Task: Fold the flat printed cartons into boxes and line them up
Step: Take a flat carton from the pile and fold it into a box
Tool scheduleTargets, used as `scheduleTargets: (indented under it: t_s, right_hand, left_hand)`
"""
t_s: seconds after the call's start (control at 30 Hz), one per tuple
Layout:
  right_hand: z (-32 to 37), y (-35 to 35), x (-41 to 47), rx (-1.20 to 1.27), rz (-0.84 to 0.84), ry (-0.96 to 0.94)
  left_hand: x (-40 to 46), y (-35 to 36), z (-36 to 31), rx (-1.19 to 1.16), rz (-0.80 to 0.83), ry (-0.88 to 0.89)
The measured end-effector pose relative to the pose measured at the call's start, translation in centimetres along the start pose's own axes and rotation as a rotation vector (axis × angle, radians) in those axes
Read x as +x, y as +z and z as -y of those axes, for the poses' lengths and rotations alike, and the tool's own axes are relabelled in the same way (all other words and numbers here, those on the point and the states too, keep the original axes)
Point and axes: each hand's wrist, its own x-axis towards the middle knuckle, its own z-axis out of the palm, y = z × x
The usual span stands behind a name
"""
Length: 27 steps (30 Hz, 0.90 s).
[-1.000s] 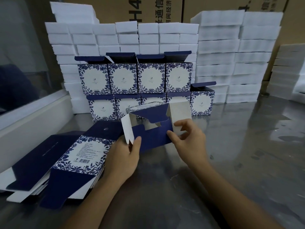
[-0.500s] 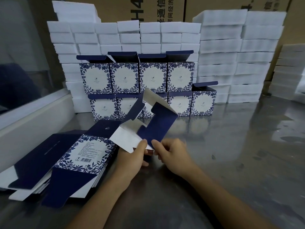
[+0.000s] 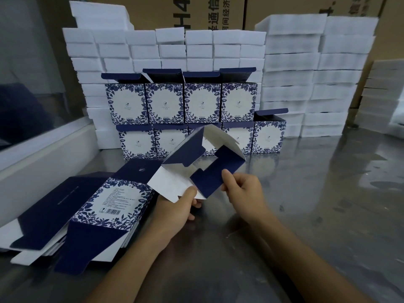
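At frame centre, the left hand [image 3: 175, 206] and right hand [image 3: 244, 189] each pinch a half-opened blue carton [image 3: 209, 162] above the steel worktop [image 3: 306, 215]. Flat cartons [image 3: 105, 204] lie lower left; 9 folded boxes [image 3: 183, 119] stand stacked behind

Dim, bluish light; soft glare on the steel table [image 3: 317, 193]; wide-angle bending and blur toward the edges

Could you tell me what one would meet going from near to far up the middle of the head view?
Left hand → half-folded carton → lower row of boxes → upper row of boxes → white foam blocks → brown shipping cartons.
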Motion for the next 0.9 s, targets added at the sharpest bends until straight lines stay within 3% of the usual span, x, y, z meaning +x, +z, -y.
scheduleTargets:
  t_s: [0.17,0.37,0.57,0.67,0.77,0.9]
  right_hand:
    - [0.0,-0.2,0.0,0.004,-0.001,0.048]
    - [-0.2,-1.8,0.8,0.091,-0.114,0.094]
    - [-0.9,-2.2,0.9,-0.154,-0.074,0.123]
    - [-0.7,-2.5,0.6,-0.314,-0.157,0.054]
    - [0.3,-2.4,0.2,-0.185,-0.15,-0.02]
    - [1.7,-1.9,-0.3,0.003,-0.119,-0.158]
  left_hand:
    - [0.2,-0.1,0.3,0.04,0.004,0.043]
    - [0.5,-0.5,0.6,0.059,-0.039,0.061]
    - [0.6,-0.8,1.3,0.104,-0.069,0.215]
    - [1.0,-1.1,1.5,0.329,-0.162,0.376]
    - [1.2,-1.3,1.2,0.433,-0.193,0.506]
    - [0.9,-1.5,0.9,0.333,-0.129,0.582]
